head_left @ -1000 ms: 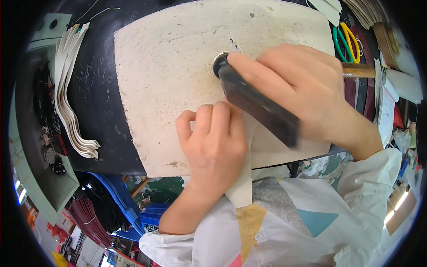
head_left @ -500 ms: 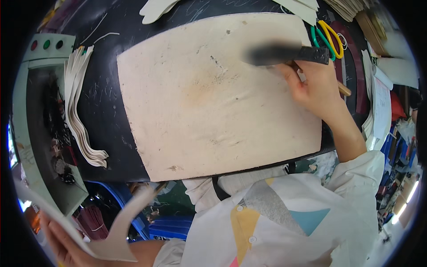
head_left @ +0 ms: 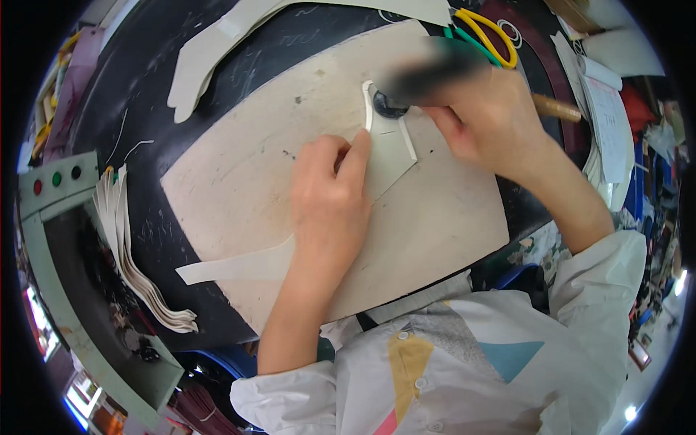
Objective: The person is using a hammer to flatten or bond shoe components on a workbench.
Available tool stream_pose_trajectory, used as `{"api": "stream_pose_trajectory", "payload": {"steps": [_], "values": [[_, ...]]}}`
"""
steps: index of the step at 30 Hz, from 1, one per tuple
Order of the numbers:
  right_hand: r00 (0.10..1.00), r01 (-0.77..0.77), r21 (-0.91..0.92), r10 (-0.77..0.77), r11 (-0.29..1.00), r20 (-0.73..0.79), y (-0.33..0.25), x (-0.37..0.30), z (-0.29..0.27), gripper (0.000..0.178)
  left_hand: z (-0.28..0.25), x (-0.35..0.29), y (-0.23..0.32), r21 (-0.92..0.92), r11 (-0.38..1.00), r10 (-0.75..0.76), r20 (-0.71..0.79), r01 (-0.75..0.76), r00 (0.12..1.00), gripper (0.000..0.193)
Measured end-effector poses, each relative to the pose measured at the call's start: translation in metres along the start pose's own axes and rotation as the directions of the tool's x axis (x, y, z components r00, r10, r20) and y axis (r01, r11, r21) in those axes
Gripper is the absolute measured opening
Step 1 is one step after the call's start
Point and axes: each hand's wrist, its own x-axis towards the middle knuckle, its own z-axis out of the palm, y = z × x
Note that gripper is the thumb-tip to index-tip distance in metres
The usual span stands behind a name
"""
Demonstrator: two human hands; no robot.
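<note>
A white, curved cut piece of flat sheet material, apparently leather (head_left: 391,156), lies on the pale board, with folded-looking strips along its upper edges. My left hand (head_left: 330,185) presses it down, fingers bent, and its long tail sticks out left beneath my wrist. My right hand (head_left: 489,119) is wrapped round a hammer (head_left: 438,71) with a wooden handle. The dark hammer head is blurred, and its round face is at the piece's upper end, just beyond my left fingertips. Whether it touches the piece is hard to tell.
The pale board (head_left: 239,188) rests on a black tabletop (head_left: 156,210). A bundle of white strips (head_left: 138,254) lies at the left beside a grey-green machine (head_left: 94,297). More white pieces (head_left: 225,36) lie at the far side. Yellow-and-green-handled scissors (head_left: 489,36) sit beyond my right hand.
My left hand has brought the white piece from the lower left onto the board. The hammer, still in my right hand, is now over the piece. The view has shifted and turned.
</note>
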Motion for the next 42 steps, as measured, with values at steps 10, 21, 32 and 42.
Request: {"api": "stream_pose_trajectory", "payload": {"steps": [10, 21, 32, 42], "values": [[0.999, 0.001, 0.011, -0.001, 1.0, 0.055, -0.021, 0.016, -0.002, 0.042, -0.025, -0.009, -0.01, -0.025, 0.999, 0.038, 0.182, -0.034, 0.983, 0.047], [0.984, 0.057, 0.079, -0.069, 0.995, 0.164, -0.043, 0.011, -0.003, 0.051, -0.033, -0.029, -0.027, -0.137, 0.99, 0.033, 0.116, -0.017, 0.993, 0.041], [0.979, 0.046, 0.074, -0.06, 0.996, 0.196, -0.06, 0.017, 0.0, 0.058, -0.043, -0.041, -0.034, -0.106, 0.993, 0.06, 0.111, -0.048, 0.992, 0.035], [0.965, 0.058, 0.123, -0.087, 0.991, 0.248, -0.078, 0.018, 0.004, 0.062, -0.046, -0.057, -0.035, 0.038, 0.999, 0.037, 0.012, -0.037, 0.999, 0.019]]}}
